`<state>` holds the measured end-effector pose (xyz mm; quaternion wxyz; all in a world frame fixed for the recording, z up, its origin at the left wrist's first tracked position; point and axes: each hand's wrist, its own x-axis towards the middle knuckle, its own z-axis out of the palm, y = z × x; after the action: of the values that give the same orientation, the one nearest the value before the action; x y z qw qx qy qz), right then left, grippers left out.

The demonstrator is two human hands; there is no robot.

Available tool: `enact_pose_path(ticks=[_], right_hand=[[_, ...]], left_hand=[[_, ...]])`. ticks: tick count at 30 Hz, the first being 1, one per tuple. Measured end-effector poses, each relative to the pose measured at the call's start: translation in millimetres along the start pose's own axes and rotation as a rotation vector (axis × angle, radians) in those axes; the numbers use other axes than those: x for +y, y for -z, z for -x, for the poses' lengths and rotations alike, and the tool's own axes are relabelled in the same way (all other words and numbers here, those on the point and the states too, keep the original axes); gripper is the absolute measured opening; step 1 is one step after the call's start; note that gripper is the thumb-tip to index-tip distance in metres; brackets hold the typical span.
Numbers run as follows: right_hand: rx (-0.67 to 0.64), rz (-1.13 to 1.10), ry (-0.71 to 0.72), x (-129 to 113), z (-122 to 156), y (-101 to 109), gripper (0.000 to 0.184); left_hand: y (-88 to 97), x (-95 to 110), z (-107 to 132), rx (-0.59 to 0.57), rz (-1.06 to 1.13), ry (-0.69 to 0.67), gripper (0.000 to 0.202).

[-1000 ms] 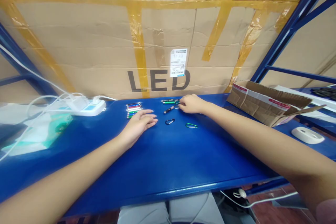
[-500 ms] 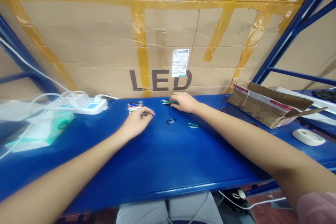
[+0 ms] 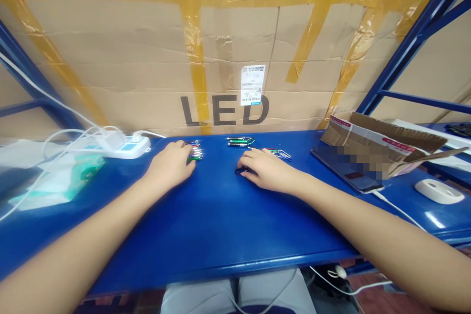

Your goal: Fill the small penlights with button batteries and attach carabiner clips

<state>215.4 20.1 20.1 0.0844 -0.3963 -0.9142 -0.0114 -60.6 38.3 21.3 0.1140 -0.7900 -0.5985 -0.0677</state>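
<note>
My left hand (image 3: 171,163) is curled around the left side of a row of small coloured metal tubes (image 3: 197,151), its thumb at their near side and its fingers at the far side. The hand hides part of the row. Palm down on the blue table, my right hand (image 3: 267,170) has its fingertips closed on a dark carabiner (image 3: 241,171). Just beyond it lie a few green and dark pen-like tubes (image 3: 238,143). More carabiners (image 3: 282,154), silver and blue, show behind its knuckles. The green carabiner is hidden under this hand.
A white power strip (image 3: 134,147) with cables and a green-white plastic packet (image 3: 66,181) are at the left. To the right are an opened cardboard box (image 3: 375,140), a phone (image 3: 340,169) on a cable and a white mouse (image 3: 439,191). A big carton (image 3: 147,59) stands behind the table.
My right hand has come back from the dark tubes and closed on the dark carabiner. My left hand has shifted left along the row, uncovering its right ends.
</note>
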Motion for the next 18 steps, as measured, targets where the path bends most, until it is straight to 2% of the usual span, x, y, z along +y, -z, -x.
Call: enact_pose_path(ticks=[5, 9, 11, 13, 15, 18], right_hand=[[-0.003, -0.064, -0.043, 27, 9, 9, 0.03], [-0.051, -0.062, -0.09, 50, 17, 16, 0.014], [-0.099, -0.057, -0.12, 55, 19, 19, 0.008], [-0.173, -0.123, -0.139, 56, 22, 22, 0.01], [-0.26, -0.194, -0.167, 53, 23, 25, 0.018], [-0.347, -0.152, -0.205, 45, 24, 26, 0.01]], left_hand=[[-11.0, -3, -5, -0.034, 0.03, 0.002, 0.027], [-20.5, -3, -8, -0.029, 0.129, -0.047, 0.021], [-23.2, 3, -8, -0.033, 0.244, -0.103, 0.021], [-22.0, 15, -4, -0.058, 0.404, -0.151, 0.023], [-16.9, 29, 2, -0.073, 0.561, -0.144, 0.025], [-7.3, 48, 12, -0.058, 0.778, -0.176, 0.023]])
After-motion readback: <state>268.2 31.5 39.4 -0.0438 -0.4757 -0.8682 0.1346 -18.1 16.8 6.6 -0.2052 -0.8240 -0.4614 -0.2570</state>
